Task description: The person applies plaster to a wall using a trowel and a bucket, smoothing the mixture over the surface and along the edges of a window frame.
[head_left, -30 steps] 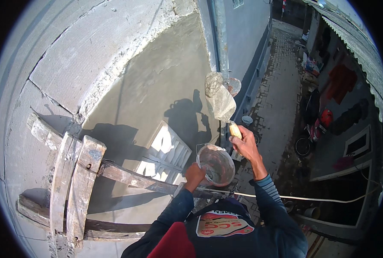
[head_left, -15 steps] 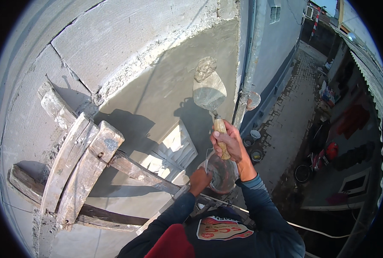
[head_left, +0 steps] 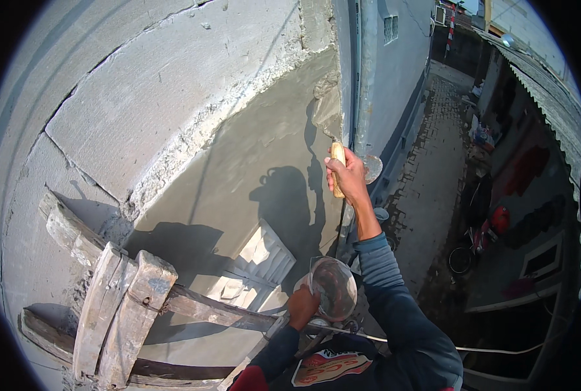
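A trowel [head_left: 337, 168] with a wooden handle is gripped in my right hand [head_left: 349, 174], fingers wrapped round it. Its blade carries a lump of grey mortar [head_left: 326, 86] at the tip, close to the right edge of the freshly plastered wall [head_left: 258, 143]; whether it touches the wall I cannot tell. Lower down, my left hand [head_left: 303, 307] is closed at the side of a mortar-smeared bucket [head_left: 341, 287], by its wire handle. The bucket's inside shows only in part.
Weathered wooden scaffold beams [head_left: 130, 313] jut from the wall at lower left. Bare pale blocks [head_left: 173, 72] lie above the wet plaster. A pipe [head_left: 366, 85] runs beside the wall's right edge, near a round disc-like thing [head_left: 372, 169]. A paved alley [head_left: 427, 150] lies far below.
My right hand has carried the loaded trowel up and right, from in front of the plaster to its right edge. The left hand stays at the bucket, lower in view; the view has shifted.
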`<state>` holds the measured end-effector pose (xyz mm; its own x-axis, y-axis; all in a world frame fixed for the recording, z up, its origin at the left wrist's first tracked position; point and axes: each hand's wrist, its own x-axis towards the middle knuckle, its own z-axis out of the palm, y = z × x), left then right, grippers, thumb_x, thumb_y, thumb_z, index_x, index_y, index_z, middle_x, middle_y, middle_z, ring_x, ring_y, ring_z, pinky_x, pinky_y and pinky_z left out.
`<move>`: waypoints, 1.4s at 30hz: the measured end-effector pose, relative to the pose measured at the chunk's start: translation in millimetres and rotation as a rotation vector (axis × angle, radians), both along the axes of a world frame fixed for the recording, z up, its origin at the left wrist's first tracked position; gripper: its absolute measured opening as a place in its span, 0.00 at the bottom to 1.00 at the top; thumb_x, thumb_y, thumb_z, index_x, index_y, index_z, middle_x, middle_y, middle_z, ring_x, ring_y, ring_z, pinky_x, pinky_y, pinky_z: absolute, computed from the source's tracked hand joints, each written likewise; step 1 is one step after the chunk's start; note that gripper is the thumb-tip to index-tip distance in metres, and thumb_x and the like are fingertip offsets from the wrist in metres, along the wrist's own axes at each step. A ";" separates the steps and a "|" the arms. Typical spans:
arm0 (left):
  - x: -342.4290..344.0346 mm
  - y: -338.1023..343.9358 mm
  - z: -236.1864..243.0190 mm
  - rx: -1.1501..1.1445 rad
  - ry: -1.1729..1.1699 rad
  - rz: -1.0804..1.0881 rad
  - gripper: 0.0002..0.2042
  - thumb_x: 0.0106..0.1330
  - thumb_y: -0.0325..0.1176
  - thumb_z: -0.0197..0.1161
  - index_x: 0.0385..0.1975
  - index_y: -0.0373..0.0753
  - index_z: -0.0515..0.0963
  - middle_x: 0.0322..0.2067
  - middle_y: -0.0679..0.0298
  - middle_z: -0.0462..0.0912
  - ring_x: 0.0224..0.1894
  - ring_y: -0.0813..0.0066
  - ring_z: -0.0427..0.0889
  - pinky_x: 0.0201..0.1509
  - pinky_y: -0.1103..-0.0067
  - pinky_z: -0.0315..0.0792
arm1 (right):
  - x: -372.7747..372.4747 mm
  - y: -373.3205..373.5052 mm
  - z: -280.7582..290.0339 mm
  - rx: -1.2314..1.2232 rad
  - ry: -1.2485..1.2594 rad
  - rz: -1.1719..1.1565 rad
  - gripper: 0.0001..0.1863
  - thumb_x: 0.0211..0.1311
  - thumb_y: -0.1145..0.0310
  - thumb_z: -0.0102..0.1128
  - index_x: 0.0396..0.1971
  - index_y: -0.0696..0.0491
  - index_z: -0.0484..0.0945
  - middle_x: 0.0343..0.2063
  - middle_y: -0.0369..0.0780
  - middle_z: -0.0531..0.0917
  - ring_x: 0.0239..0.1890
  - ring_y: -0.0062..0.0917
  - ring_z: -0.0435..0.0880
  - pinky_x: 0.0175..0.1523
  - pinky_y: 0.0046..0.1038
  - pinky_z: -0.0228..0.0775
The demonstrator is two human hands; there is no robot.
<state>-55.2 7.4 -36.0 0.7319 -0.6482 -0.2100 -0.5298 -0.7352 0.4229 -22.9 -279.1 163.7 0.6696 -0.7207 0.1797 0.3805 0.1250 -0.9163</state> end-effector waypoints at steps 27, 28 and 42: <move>1.2 -1.2 -2.2 0.025 0.028 -0.030 0.19 0.58 0.43 0.62 0.36 0.31 0.75 0.30 0.44 0.83 0.33 0.44 0.84 0.38 0.57 0.77 | 46.9 139.7 -61.1 -0.654 0.214 -0.336 0.26 0.58 0.73 0.60 0.52 0.64 0.60 0.33 0.60 0.78 0.36 0.56 0.80 0.39 0.45 0.74; 0.3 1.6 -1.9 0.014 0.021 -0.047 0.18 0.58 0.43 0.62 0.36 0.31 0.75 0.30 0.44 0.83 0.34 0.44 0.84 0.38 0.57 0.77 | 43.2 138.4 -57.1 -0.657 0.213 -0.333 0.26 0.58 0.73 0.60 0.52 0.64 0.60 0.33 0.60 0.78 0.36 0.56 0.80 0.39 0.45 0.74; -3.5 -3.3 -8.0 -0.039 -0.019 0.015 0.17 0.57 0.42 0.62 0.34 0.32 0.75 0.27 0.44 0.83 0.30 0.47 0.84 0.34 0.58 0.78 | 104.9 68.3 -53.0 -0.616 0.457 -0.281 0.20 0.62 0.75 0.54 0.46 0.61 0.52 0.28 0.56 0.79 0.32 0.49 0.83 0.34 0.43 0.73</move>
<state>-58.7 4.1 -44.1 0.7452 -0.6445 -0.1710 -0.5268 -0.7263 0.4416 82.0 -210.8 110.6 0.5818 -0.7334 0.3518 -0.1050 -0.4966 -0.8616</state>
